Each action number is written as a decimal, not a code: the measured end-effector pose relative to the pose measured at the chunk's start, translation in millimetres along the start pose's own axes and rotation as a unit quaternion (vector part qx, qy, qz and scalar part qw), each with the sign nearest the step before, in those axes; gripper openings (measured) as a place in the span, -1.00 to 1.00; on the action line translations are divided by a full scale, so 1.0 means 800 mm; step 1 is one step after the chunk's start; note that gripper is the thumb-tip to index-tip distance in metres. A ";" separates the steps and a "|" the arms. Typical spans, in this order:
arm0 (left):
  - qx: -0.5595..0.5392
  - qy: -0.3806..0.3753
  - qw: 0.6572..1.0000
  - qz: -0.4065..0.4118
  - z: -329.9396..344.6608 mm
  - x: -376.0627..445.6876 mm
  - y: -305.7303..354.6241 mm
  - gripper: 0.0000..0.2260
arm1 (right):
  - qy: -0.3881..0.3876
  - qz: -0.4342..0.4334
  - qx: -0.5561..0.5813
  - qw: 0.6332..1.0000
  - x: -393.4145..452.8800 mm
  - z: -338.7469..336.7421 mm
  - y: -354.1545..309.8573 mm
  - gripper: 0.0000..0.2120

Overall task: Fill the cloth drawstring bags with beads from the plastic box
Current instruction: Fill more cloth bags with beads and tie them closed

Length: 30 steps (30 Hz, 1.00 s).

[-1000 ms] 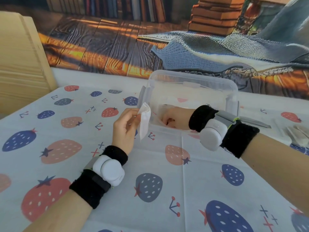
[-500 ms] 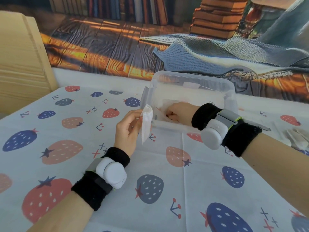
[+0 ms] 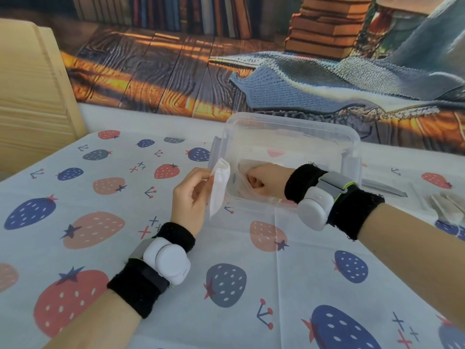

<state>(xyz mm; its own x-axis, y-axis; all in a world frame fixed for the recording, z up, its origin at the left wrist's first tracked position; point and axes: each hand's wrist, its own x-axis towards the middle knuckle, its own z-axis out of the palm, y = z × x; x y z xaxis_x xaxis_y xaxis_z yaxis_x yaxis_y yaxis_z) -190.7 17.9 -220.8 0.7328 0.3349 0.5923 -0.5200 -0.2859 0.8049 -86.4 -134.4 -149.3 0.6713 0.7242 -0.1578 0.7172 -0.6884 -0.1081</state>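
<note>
A clear plastic box (image 3: 349, 144) stands on the strawberry-print tablecloth, open at the top. My right hand (image 3: 266, 180) reaches down inside it, fingers curled near the bottom; what they grip, if anything, is blurred by the box wall. Just left of the box, my left hand (image 3: 191, 197) pinches a small white cloth drawstring bag (image 3: 219, 187) by its upper edge, so the bag hangs upright with its mouth up. The beads themselves are too small and blurred to make out.
More white cloth bags (image 3: 448, 207) lie at the right edge of the table. A grey flat lid or strip (image 3: 385, 188) lies behind my right wrist. A wooden board (image 3: 30, 96) stands at the far left. A printed backdrop hangs behind the table.
My right hand has shifted slightly inside the box, fingers curling at the bottom. The left hand and the bag have stayed almost in the same place beside the box.
</note>
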 end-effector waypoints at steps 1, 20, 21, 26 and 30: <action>-0.003 0.001 1.000 -0.004 0.000 0.000 -0.001 -0.86 | 0.009 -0.006 0.008 1.000 0.001 0.002 0.003 -0.78; -0.021 0.018 0.998 -0.048 -0.001 0.004 -0.002 -0.73 | -0.025 0.024 0.039 0.999 0.019 -0.047 0.016 -0.78; -0.025 0.020 0.998 -0.052 0.000 0.004 -0.003 -0.74 | -0.018 0.026 0.045 0.998 0.018 -0.049 0.016 -0.77; -0.025 0.020 0.999 -0.023 -0.002 0.004 -0.008 -0.69 | 0.022 0.045 0.087 0.995 0.012 -0.056 0.017 -0.70; 0.011 0.032 0.999 0.021 0.000 0.005 0.000 -0.74 | 0.084 0.095 0.139 0.982 0.011 -0.069 0.022 -0.66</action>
<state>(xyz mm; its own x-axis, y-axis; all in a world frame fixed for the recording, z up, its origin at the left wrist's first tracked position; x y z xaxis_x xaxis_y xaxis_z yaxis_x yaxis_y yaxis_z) -188.1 19.4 -218.3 0.6810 0.3788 0.6266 -0.5384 -0.3209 0.7792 -57.2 -137.8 -98.3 0.8258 0.5626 -0.0383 0.5141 -0.7789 -0.3592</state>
